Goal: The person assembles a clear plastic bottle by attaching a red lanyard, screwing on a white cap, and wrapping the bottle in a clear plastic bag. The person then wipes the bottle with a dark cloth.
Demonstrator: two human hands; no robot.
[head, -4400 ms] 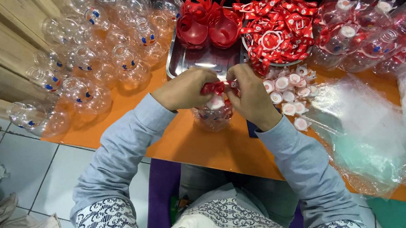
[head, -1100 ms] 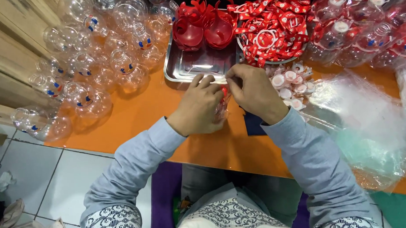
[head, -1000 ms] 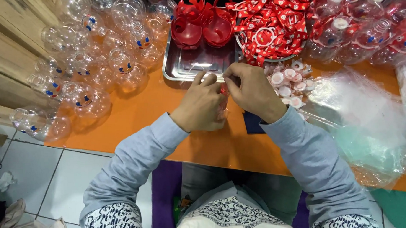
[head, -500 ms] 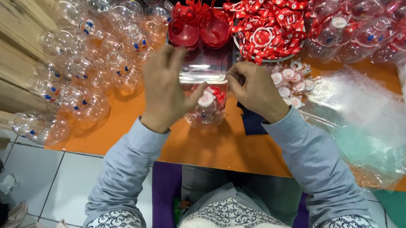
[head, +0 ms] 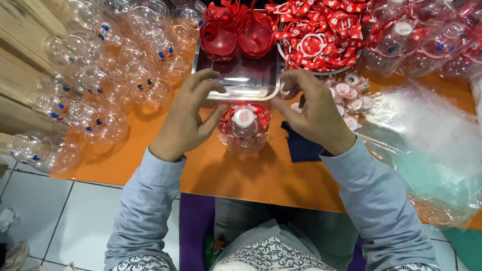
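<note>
A clear round plastic jar with a white cap and a red ribbon collar stands on the orange table, between the two hands. The left hand curves beside it, fingers spread and thumb near the jar, perhaps just touching. The right hand hovers open on the other side. Behind the jar lies a metal tray holding red bowl-shaped pieces. A heap of red ribbons fills a bowl beside it, white caps lie near the right hand, and empty clear jars crowd the left
</note>
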